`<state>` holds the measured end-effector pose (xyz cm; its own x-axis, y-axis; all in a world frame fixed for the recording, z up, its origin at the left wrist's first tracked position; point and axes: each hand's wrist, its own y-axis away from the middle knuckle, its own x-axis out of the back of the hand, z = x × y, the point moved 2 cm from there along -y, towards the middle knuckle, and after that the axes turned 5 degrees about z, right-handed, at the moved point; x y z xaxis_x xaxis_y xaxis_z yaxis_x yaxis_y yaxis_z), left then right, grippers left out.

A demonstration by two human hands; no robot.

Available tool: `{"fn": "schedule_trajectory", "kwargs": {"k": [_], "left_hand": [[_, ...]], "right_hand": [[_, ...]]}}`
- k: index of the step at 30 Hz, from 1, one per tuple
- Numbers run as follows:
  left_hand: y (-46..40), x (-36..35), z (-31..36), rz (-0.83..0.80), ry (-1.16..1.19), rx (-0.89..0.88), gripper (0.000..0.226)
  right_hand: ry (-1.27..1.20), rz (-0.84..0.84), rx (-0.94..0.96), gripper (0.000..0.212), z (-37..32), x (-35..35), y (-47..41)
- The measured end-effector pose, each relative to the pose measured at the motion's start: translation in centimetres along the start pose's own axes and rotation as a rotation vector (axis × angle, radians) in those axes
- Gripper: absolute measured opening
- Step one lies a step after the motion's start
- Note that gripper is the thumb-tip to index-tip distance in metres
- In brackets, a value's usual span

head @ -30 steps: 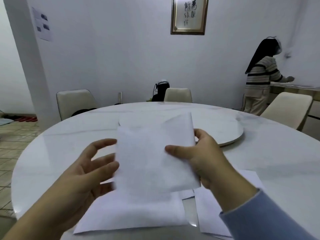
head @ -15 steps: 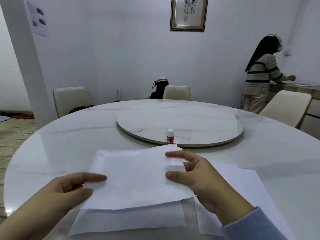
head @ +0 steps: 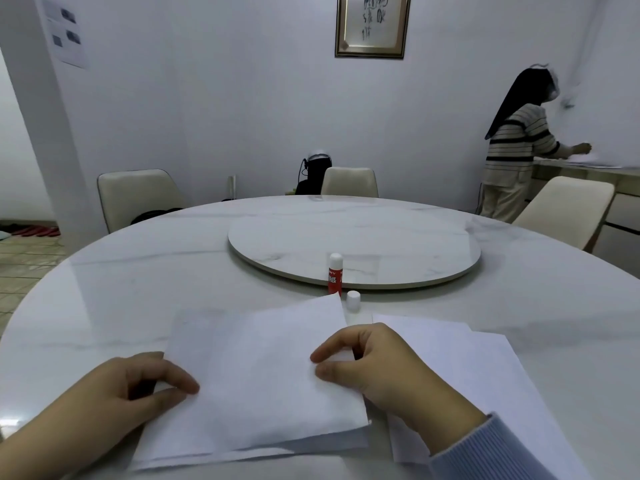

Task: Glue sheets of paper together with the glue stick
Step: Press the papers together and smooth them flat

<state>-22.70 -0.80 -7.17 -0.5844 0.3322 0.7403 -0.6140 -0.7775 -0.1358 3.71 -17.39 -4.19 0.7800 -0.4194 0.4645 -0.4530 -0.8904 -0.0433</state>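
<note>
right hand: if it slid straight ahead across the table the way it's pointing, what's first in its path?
Probably the loose white cap, lying just beyond the top sheet that the right hand presses down. The uncapped glue stick stands close behind it, slightly left. Depth is hard to judge, so either could come first.

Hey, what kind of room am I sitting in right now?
Most likely a dining room, at home or in a restaurant's private room. The big round marble table has a turntable at its middle, padded chairs stand around it, and a framed calligraphy piece hangs on the wall.
</note>
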Motion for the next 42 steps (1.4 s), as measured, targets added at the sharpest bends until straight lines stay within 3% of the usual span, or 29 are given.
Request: {"fn": "schedule_trajectory", "kwargs": {"k": [2,8,15,42], "left_hand": [[-0.1,0.3,0.1,0.001,-0.064,-0.036,0.024],[-0.6,0.2,-0.8,-0.004,-0.1,-0.103,0.029],[-0.7,0.5,-1.1,-0.076,-0.053,-0.083,0.048],[-0.4,1.0,-1.4,-0.139,-0.145,-0.067,0.053]], "right_hand": [[0.042,0.003,0.015,0.011,-0.1,0.0,0.1],[0.121,0.0,0.011,0.01,0.2,0.0,0.1],[0.177,-0.021,0.025,0.008,0.2,0.0,0.2],[0.263,-0.003,0.04,0.013,-0.2,-0.3,0.5]]}}
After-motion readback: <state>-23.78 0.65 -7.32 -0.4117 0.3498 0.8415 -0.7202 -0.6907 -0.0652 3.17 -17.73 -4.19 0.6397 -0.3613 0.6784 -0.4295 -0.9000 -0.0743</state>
